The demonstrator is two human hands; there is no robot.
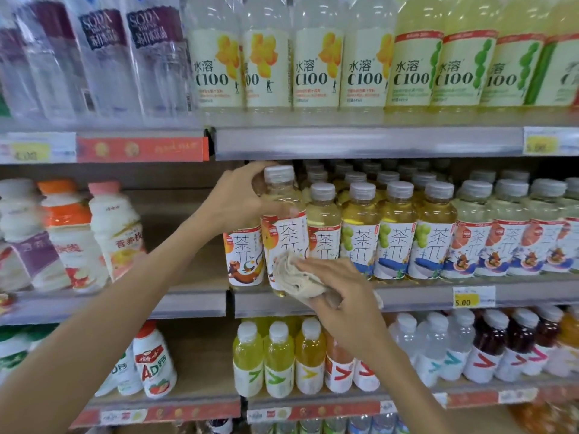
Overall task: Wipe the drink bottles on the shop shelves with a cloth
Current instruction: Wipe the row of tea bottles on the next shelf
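A tea bottle (283,220) with a grey cap and a white label with an orange fruit stands out in front of its row on the middle shelf (407,297). My left hand (241,198) grips it around the neck and shoulder. My right hand (341,286) holds a folded beige cloth (289,272) and presses it against the lower label of that bottle. Beside it stand more tea bottles (398,233) of the same kind with green and orange fruit labels.
Large C100 bottles (313,64) and soda water bottles (100,57) fill the top shelf. White milk-drink bottles (78,233) stand at the middle left. Yellow, clear and dark drinks (279,361) line the lower shelf. A yellow price tag (466,300) hangs on the shelf edge.
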